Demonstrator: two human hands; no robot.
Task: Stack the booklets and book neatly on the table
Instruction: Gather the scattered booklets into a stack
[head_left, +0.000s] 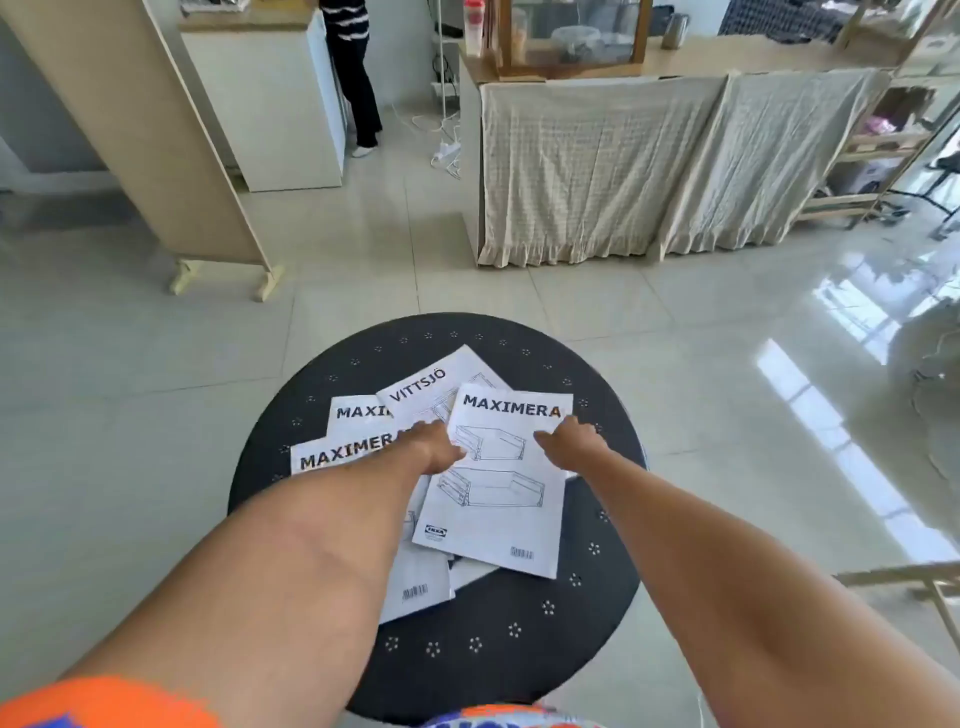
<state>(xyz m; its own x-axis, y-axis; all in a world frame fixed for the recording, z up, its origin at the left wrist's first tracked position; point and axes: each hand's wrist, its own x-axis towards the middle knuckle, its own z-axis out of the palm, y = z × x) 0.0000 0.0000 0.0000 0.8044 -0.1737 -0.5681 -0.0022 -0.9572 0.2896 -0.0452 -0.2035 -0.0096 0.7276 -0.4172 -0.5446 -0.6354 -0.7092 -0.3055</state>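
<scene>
Several white instruction booklets lie fanned out and overlapping on a round black table (483, 654). The top MAXIMERA booklet (498, 504) lies skewed at the right of the pile. My left hand (436, 444) is closed over its left edge. At its upper right edge, my right hand (569, 441) grips it too. Behind it lie a VITTSJÖ booklet (431, 387) and a second MAXIMERA booklet (358, 413). A third MAXIMERA booklet (337, 457) runs under my left forearm. No book can be made out.
The table stands on a glossy tiled floor. A leaning wooden panel on feet (156, 130) is at the far left, and a cloth-draped counter (623, 161) at the far right. A person (353, 78) stands at the back by cables (447, 150). A wooden frame (909, 577) is near right.
</scene>
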